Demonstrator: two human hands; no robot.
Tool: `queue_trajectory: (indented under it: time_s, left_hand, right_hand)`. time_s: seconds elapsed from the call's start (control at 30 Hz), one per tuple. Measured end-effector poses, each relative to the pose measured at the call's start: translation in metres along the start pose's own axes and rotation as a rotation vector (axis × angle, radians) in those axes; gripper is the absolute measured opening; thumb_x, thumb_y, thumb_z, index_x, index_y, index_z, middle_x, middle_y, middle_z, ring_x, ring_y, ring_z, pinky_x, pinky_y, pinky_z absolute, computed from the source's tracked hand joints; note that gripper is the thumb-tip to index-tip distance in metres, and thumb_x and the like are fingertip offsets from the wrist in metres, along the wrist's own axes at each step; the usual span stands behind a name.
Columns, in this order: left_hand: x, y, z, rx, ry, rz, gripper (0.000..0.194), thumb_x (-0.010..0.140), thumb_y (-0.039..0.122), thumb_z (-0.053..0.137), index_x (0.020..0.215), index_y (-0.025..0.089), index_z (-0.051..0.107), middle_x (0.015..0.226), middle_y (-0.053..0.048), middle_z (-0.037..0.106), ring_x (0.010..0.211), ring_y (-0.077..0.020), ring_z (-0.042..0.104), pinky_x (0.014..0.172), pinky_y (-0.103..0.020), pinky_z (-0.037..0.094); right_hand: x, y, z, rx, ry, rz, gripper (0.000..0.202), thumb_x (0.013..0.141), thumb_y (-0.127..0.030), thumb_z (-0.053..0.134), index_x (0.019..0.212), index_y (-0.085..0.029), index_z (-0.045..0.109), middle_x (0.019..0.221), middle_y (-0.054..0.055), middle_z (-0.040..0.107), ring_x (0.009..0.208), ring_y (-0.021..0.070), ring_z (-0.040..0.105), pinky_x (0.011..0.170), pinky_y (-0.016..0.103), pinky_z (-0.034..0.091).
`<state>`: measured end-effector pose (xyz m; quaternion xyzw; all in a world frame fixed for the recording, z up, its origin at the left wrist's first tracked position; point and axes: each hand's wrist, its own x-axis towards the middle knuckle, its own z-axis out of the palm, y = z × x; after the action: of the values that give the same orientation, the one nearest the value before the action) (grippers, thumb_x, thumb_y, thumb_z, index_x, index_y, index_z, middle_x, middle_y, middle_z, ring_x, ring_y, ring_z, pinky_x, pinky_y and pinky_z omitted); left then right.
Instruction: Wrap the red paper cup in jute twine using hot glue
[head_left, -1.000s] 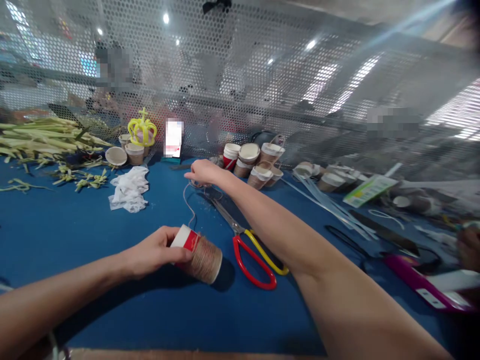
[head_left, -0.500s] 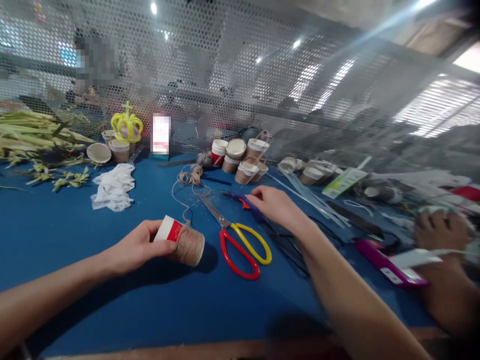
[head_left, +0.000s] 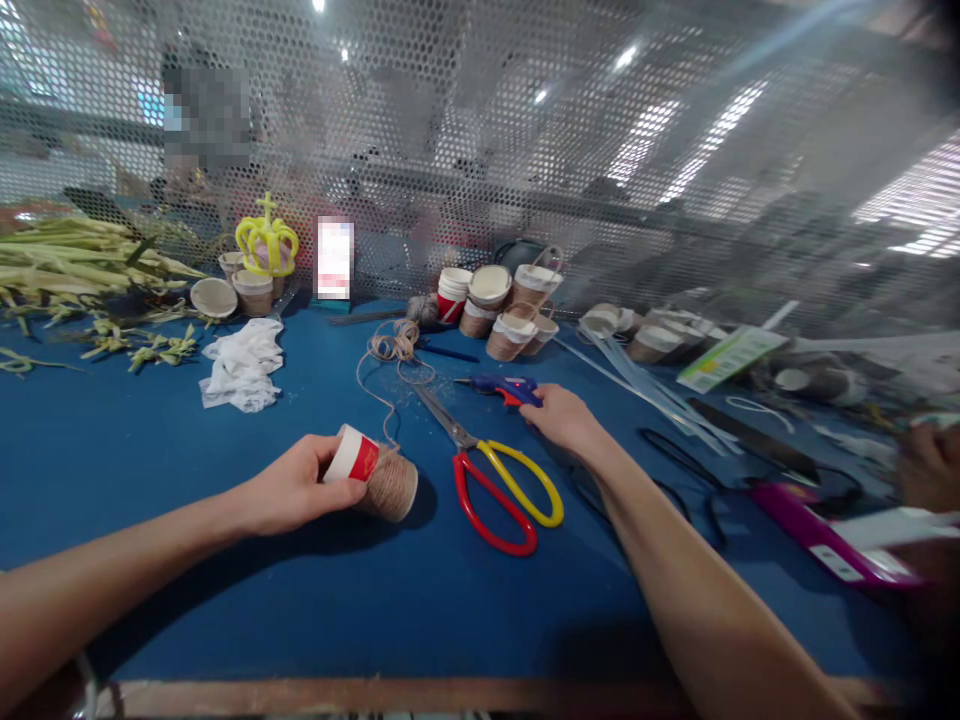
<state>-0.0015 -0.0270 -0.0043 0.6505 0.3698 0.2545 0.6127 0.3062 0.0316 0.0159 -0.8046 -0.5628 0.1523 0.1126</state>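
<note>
My left hand point(head_left: 296, 485) is closed around the white and red end of a paper cup point(head_left: 351, 455), which lies tilted on its side. Tan twine point(head_left: 391, 487) is wound round the cup's other end, and a strand runs from it up to a loose twine bundle point(head_left: 397, 342). In my right hand point(head_left: 566, 420) is the handle of a blue glue gun point(head_left: 499, 384) with an orange trigger, its nozzle pointing left. Between the hands lie large scissors point(head_left: 491, 465) with one red and one yellow handle, blades parted slightly.
Twine-wrapped cups point(head_left: 512, 335) stand along the perforated screen point(head_left: 420, 150). To the left are a crumpled white cloth point(head_left: 244, 362), green stalks point(head_left: 82, 260) and a yellow crown-shaped piece point(head_left: 266, 245). Glue sticks point(head_left: 660, 385) and a purple object point(head_left: 832, 535) lie right, near another person's hand point(head_left: 930, 460).
My right hand has drawn the glue gun into a more level position. The view has swung left, shifting everything rightward. The left hand still holds the cup.
</note>
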Motion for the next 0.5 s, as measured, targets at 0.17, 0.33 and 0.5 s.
queue_trajectory:
  time_s: [0.17,0.33,0.5]
  left_hand:
    - [-0.001,0.002,-0.001,-0.054,-0.009,-0.009,0.027,0.068,0.026,0.06,0.09,0.01,0.062,0.086,-0.006,0.067,0.079,-0.0202,0.059,0.076,-0.03,0.045]
    - [0.003,0.002,0.003,-0.127,0.085,-0.082,0.032,0.066,0.033,0.066,0.087,0.01,0.064,0.083,-0.006,0.068,0.073,-0.0176,0.06,0.073,-0.028,0.045]
    - [0.006,-0.001,0.007,-0.177,0.178,-0.118,0.03,0.066,0.037,0.065,0.077,0.009,0.065,0.07,-0.004,0.066,0.062,-0.0133,0.056,0.063,-0.023,0.043]
  right_hand:
    - [-0.031,-0.014,-0.016,0.439,-0.016,-0.084,0.004,0.075,-0.019,0.051,0.079,-0.018,0.049,0.071,0.004,0.061,0.065,0.015,0.06,0.061,0.026,0.048]
    - [-0.065,-0.037,-0.024,0.76,-0.178,-0.186,0.016,0.066,-0.027,0.06,0.064,-0.019,0.047,0.057,-0.001,0.055,0.05,0.0099,0.052,0.052,0.022,0.046]
    - [-0.09,-0.053,-0.011,0.943,-0.389,-0.272,0.015,0.065,-0.021,0.062,0.078,-0.015,0.059,0.057,-0.002,0.056,0.05,0.0082,0.05,0.049,0.02,0.042]
